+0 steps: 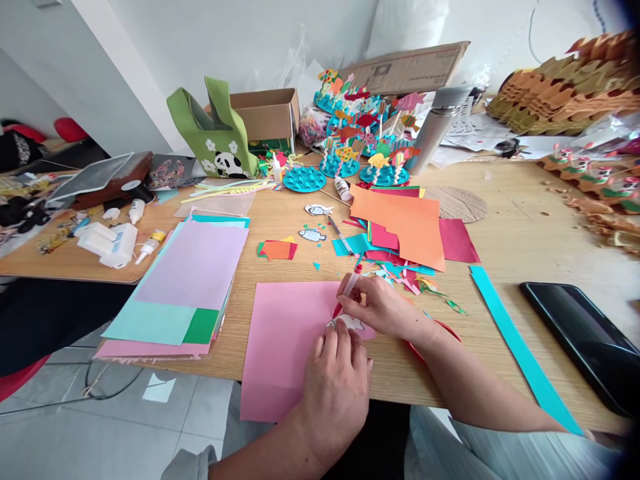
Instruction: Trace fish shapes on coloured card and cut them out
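Note:
Pinched in my right hand is a red marker pen, its tip down at the edge of a small white paper fish. The fish lies on a pink sheet of paper. My left hand rests flat, fingertips pressing on the fish and covering part of it. Beyond the sheet are two more fish cutouts, one white and one pale blue. A pen lies beside them. Red scissor handles show partly beneath my right forearm.
Stacked coloured paper lies left, orange paper and scraps ahead. On the right are a blue strip and a phone. Finished fish crafts, a thermos and a green felt bag stand at the back.

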Motion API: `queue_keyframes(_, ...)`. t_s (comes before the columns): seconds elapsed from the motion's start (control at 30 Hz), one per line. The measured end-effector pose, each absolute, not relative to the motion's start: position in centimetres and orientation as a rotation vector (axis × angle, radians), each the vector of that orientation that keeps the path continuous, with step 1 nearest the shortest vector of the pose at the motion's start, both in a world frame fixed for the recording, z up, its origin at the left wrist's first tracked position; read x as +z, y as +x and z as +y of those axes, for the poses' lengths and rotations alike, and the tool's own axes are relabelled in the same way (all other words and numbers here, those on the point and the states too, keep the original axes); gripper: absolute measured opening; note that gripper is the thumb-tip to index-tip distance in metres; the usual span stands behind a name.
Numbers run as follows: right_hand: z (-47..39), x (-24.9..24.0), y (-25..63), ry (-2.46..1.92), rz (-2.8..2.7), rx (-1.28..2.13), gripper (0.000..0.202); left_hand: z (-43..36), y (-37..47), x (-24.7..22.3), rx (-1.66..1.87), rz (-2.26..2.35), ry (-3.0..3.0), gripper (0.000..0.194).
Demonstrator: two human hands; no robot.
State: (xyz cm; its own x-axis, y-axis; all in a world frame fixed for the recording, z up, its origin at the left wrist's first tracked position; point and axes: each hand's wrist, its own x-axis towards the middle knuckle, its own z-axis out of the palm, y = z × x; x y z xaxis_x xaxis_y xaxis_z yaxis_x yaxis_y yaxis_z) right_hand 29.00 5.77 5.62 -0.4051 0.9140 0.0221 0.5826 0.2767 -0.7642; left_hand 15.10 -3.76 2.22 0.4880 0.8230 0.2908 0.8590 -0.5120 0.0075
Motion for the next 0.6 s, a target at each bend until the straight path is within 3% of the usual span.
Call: queue_keyframes(0.6,6.1,6.1,30.1,-1.410,-2.117,0.906,0.010,-3.7,15.1,2.7,-0.389,-1.468,-2.583,0.032)
